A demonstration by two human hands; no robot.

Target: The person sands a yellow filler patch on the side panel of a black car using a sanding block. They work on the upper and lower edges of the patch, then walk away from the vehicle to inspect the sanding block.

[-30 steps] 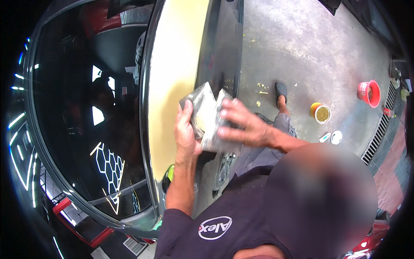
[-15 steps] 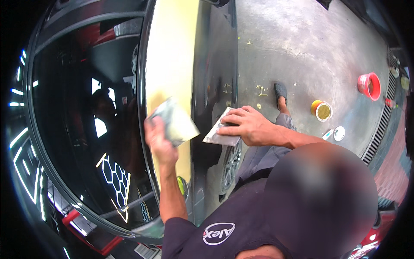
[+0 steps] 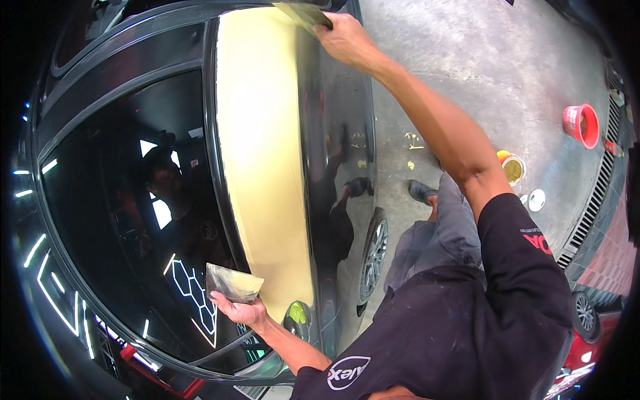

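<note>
A long band of pale yellow filler (image 3: 263, 127) covers the black car's (image 3: 340, 167) body strip beside its dark window. At the band's far end, my right hand (image 3: 348, 41) grips a flat putty spreader (image 3: 301, 15), its blade against or just over the yellow surface. That arm is stretched far forward. Nearer me, my left hand (image 3: 239, 311) holds up a flat putty plate (image 3: 235, 284) by its lower edge. Grey and yellow smears mark this plate, which is tilted in front of the dark window (image 3: 127, 193). The right fingertips are partly hidden behind the blade.
Right of the car, a red bucket (image 3: 581, 125) stands on the concrete floor (image 3: 480, 73). A yellow tin of filler (image 3: 513, 169) stands nearer, beside a round white lid (image 3: 536, 200). A drain grate (image 3: 587, 223) runs along the floor. The car's wheel (image 3: 375, 257) lies close to my legs.
My right hand has swept from beside the plate to the band's far end with its spreader. My left hand, still holding the plate, has moved down towards me. The two hands are now far apart.
</note>
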